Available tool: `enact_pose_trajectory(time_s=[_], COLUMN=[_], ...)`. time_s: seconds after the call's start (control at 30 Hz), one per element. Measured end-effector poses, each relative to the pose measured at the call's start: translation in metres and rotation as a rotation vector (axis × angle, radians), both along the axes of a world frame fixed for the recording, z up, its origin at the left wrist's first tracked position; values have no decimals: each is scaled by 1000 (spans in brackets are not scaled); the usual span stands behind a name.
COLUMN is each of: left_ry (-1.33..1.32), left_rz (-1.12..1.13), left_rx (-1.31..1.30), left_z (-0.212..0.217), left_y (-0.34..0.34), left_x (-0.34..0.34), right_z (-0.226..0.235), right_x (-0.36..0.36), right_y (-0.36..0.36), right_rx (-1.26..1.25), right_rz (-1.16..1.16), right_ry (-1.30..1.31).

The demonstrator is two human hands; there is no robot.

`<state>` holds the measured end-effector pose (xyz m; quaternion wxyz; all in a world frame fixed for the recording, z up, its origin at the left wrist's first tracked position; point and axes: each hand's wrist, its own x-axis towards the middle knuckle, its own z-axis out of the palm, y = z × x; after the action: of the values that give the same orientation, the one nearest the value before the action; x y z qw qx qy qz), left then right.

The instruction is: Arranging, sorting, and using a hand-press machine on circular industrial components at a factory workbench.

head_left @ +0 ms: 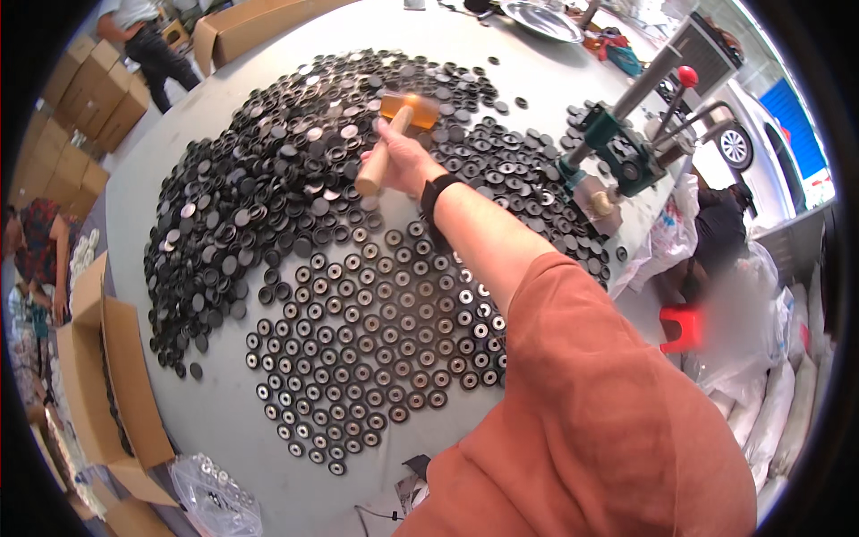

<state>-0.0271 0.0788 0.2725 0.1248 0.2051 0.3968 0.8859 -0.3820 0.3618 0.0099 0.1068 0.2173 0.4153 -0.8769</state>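
Observation:
My right hand [404, 163] reaches out over the table, closed round the wooden handle of a mallet [377, 166]. The mallet's head is a translucent amber cylinder, pointing away from me above a heap of black round caps [295, 170]. A dark watch band circles that wrist. Below the forearm lies a spread of black rings with pale metal centres [362, 331], set flat in loose rows. Some of them are covered by my arm and sleeve. My left hand is out of the picture.
A green hand press [626, 148] with a red-knobbed lever stands at the table's right. Cardboard boxes [116, 376] and a clear plastic bag [215, 497] are at the left edge. A metal tray [542, 20] sits at the far side. Other people are around the table, near a red stool [682, 328].

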Motion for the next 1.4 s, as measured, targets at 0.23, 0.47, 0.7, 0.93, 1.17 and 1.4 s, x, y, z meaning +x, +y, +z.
enact_pose_trajectory(time_s=[0.23,0.47,0.7,0.93,1.17,1.4], left_ry=[-420,-37,910,972,188,-283], left_rz=[533,107,23,11,19,-101], left_rx=[-658,-1235,-1264,-1497,-969,-525], left_z=[-112,-216,-260,-291,-301,-291], left_y=[49,77,177,235,224,203], left_x=[20,54,23,2,-5,-4], right_z=[70,119,96,46,-42,-71], right_x=[81,321,611,750,674,596], right_y=[20,155,254,293,176,159], right_rx=[459,680,793,1128,902,1098], right_rz=[667,1266,1729,1202,678,713], right_ry=[85,-227,-1240,-1167,-732,-399])
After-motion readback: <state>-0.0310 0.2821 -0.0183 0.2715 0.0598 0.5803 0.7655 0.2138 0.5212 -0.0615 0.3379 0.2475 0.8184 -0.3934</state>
